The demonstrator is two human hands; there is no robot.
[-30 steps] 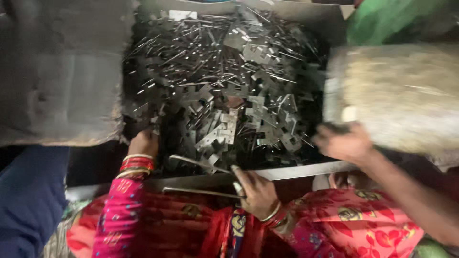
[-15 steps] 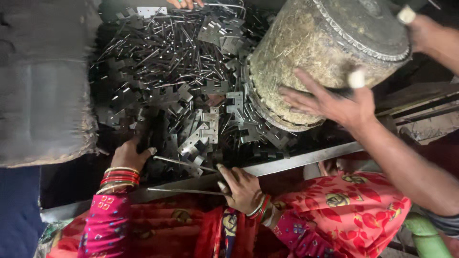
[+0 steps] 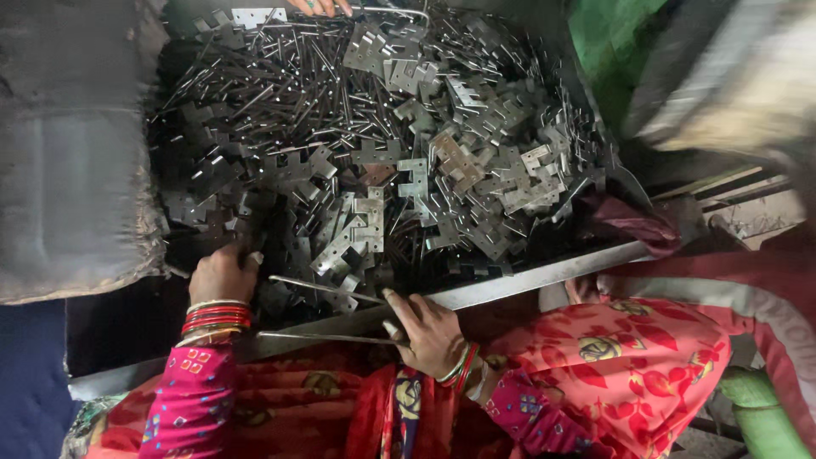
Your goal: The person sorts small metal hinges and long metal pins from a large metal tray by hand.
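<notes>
Right hand (image 3: 429, 336) pinched a thin rod (image 3: 327, 337) at the tray's rim (image 3: 527, 276); left hand (image 3: 223, 274) lay curled on the plates (image 3: 357, 234) — its grip could not be told. The tray held mixed hinge plates and pins (image 3: 297, 76), heaped loosely — sharp edges could likely cut fingers, or the rod slip.

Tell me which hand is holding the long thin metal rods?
The right hand, with green and red bangles: it grips two thin rods. The left hand, with red bangles, reaches into the metal plates.
</notes>
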